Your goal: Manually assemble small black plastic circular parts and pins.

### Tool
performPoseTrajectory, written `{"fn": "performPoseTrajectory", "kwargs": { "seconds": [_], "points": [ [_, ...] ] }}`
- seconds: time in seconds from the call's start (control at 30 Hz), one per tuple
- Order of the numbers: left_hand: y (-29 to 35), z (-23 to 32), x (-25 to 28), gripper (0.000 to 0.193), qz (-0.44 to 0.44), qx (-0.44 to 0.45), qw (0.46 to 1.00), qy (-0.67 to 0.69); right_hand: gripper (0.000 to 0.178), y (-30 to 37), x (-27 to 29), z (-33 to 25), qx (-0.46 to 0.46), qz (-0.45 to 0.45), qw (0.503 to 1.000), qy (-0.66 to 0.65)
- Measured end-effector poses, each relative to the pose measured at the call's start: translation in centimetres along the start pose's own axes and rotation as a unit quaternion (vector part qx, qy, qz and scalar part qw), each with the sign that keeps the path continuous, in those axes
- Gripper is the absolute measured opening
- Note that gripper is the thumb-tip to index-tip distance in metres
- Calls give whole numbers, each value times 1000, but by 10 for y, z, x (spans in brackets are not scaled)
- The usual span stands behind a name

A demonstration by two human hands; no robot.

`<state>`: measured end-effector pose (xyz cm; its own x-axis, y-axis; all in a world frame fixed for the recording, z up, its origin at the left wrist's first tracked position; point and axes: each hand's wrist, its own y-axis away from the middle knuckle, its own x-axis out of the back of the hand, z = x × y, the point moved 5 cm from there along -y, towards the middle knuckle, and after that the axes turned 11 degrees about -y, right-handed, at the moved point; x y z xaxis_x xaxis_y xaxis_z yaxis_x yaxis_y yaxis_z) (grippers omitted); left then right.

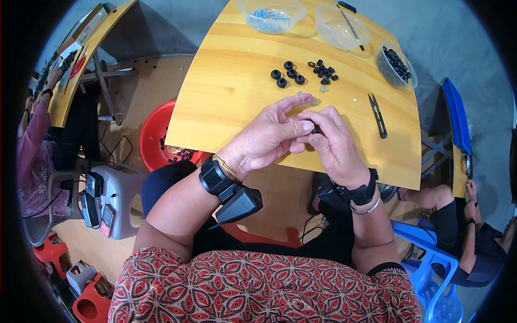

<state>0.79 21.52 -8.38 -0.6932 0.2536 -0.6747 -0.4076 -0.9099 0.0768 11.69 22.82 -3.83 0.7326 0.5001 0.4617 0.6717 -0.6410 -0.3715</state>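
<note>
My left hand (pixel 266 132) and my right hand (pixel 338 149) meet over the near edge of the wooden table (pixel 215 102). Between their fingertips is a small black part (pixel 313 127), mostly covered by the thumbs and fingers. One finger of my left hand stretches away from the pinch. Just beyond the hands lie several round black pieces (pixel 288 74), a cluster of smaller blocky black pieces (pixel 323 71) and a few small clear pieces (pixel 323 89). Thread snips (pixel 378 116) with black handles rest to the right, apart from both hands.
Along the far side stand a clear tub of bluish bits (pixel 273 27), another clear tub (pixel 333 37) with a thin dark tool across it, and a tub of black parts (pixel 392 78). A red basin (pixel 149 141) sits below the left edge. Other people sit at tables on both sides.
</note>
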Motion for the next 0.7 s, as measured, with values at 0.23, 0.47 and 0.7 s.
{"fn": "performPoseTrajectory", "kwargs": {
  "seconds": [0.23,0.47,0.7],
  "points": [
    [1,1,-1,58,-5,3,1000,-19,26,-2,1,-4,-16,-24,1000,1],
    [0,-1,1,57,-30,10,999,-45,25,-2,1,-6,4,-34,999,10],
    [-2,-2,0,55,-61,15,998,6,27,0,8,-9,40,-5,999,-20]
  ]
}}
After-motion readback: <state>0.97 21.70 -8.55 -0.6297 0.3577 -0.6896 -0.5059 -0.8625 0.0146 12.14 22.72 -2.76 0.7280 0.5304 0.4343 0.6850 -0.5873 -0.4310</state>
